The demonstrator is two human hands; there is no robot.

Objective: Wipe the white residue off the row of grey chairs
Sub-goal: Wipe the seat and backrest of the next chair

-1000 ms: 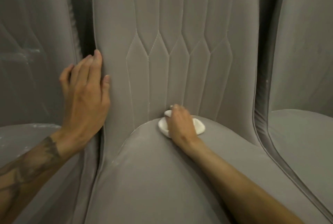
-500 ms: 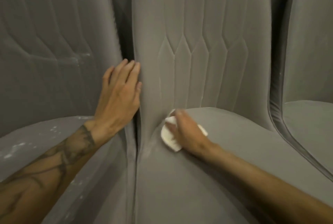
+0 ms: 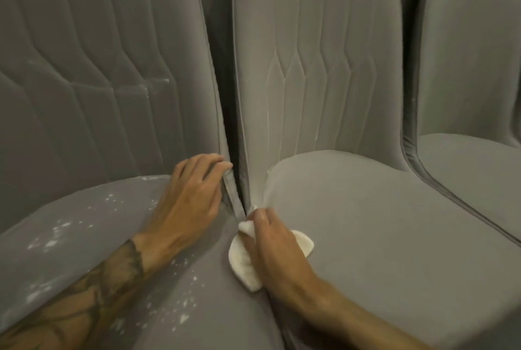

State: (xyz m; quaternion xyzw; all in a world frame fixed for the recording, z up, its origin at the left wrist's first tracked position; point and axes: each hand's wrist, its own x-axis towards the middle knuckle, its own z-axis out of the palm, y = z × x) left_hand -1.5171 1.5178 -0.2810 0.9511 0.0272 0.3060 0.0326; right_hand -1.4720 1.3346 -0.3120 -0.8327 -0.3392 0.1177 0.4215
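A: Right hand (image 3: 270,248), state?

B: Fingers curled over a white cloth (image 3: 242,265) and pressing it down. The cloth is folded and bulges out on both sides of the hand. The fingertips are at its far end.

A: Where does the cloth sit?

B: On the left edge of the middle chair (image 3: 380,223) seat, right at the gap to its neighbour. Seat fabric beyond the hand and to its right looks evenly grey.

A: Left hand (image 3: 191,197)?

B: Just across that gap, left of the right hand and slightly farther away. Palm down on the left chair (image 3: 84,152), fingers half bent, tips on that chair's rim piping. Hooking it or merely pressing: cannot tell.

A: Task material?

B: White residue (image 3: 50,242) speckled over the left chair's seat, on either side of the tattooed left forearm. A fainter pale streak runs across its backrest, above and left of that hand.

A: Further out?

B: Right chair (image 3: 465,166), well to the right of the right hand. A dark gap separates it from the middle chair.
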